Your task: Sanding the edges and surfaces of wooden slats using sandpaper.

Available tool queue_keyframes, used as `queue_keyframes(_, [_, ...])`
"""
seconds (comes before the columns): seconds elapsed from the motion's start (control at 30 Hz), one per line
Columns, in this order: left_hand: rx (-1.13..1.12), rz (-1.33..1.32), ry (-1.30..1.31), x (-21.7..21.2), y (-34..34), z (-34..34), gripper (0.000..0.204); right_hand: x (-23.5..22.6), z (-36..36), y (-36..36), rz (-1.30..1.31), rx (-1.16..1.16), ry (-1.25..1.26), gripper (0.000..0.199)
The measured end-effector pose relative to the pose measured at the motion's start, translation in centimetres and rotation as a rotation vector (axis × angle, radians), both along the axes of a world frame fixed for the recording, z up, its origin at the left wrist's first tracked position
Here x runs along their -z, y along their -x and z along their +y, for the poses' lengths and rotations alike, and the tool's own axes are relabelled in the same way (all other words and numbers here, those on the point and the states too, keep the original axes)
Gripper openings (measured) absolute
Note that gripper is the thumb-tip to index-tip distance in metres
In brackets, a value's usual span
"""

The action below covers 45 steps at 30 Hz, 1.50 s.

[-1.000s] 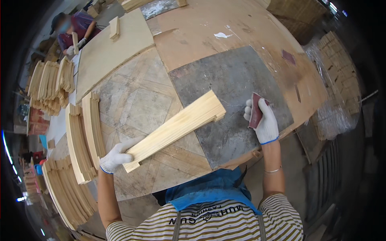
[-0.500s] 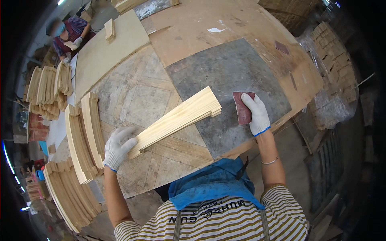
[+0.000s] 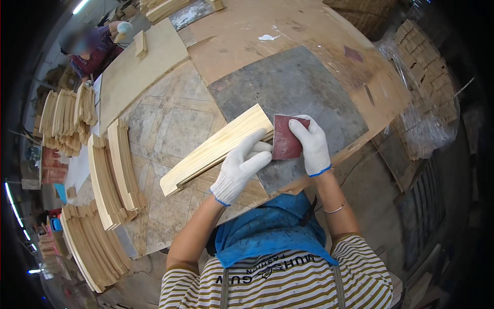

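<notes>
A small stack of pale wooden slats (image 3: 218,144), notched along the near edge, lies slantwise on the table before me. My left hand (image 3: 239,167), in a white glove, is over the near right edge of these slats, fingers partly bent and apart. One finger lies across the wood, and the fingertips come close to the sandpaper. I see no firm grip there. A dark red sheet of sandpaper (image 3: 286,138) is held in my gloved right hand (image 3: 314,144), its thumb pressed on the front face. The sheet is upright beside the slats' right end.
Stacked curved wooden pieces (image 3: 121,165) stand along the table's left side, with more stacks (image 3: 92,247) beyond them. A grey sheet (image 3: 293,87) covers part of the table (image 3: 381,103). A co-worker (image 3: 92,49) is at the far left. Plastic-wrapped wood (image 3: 427,77) stands at the right.
My left hand has moved from the slats' left end to their right end. My right hand has brought the sandpaper leftward, close to it. The co-worker has raised a hand.
</notes>
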<state>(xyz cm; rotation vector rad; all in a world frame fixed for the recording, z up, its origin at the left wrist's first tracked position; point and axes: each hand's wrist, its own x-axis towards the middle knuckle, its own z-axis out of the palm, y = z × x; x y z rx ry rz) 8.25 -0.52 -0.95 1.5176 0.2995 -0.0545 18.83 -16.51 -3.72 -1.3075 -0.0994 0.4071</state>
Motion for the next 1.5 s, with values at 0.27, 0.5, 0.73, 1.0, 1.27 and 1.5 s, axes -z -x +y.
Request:
queue_keyframes(0.27, [-0.016,0.063,0.168,0.9,-0.6,-1.1,0.025,-0.1,-0.7,2.0,0.024,-0.064,-0.078,0.023])
queue_keyframes(0.5, [-0.159,-0.736,-0.964,-1.0,1.2,-0.7,0.022,0.0,-3.2,2.1,-0.248,-0.256,-0.096,0.037])
queue_keyframes(0.73, [-0.066,-1.017,-1.202,-3.1,2.4,0.0,0.035,0.6,-4.3,1.9,0.067,-0.470,-0.272,0.051])
queue_keyframes(1.0, [0.177,-1.039,-1.220,-1.5,2.2,-0.5,0.026,-0.7,-1.7,2.2,0.014,-0.652,0.054,0.031])
queue_keyframes(1.27, [-0.036,-0.085,-1.370,0.6,1.1,6.2,0.079,2.1,-2.2,-1.3,0.179,-0.025,-0.136,0.031])
queue_keyframes(1.5, [0.086,-0.209,-1.345,1.1,1.6,5.2,0.079,2.7,-0.2,-2.3,0.040,0.050,-0.030,0.031])
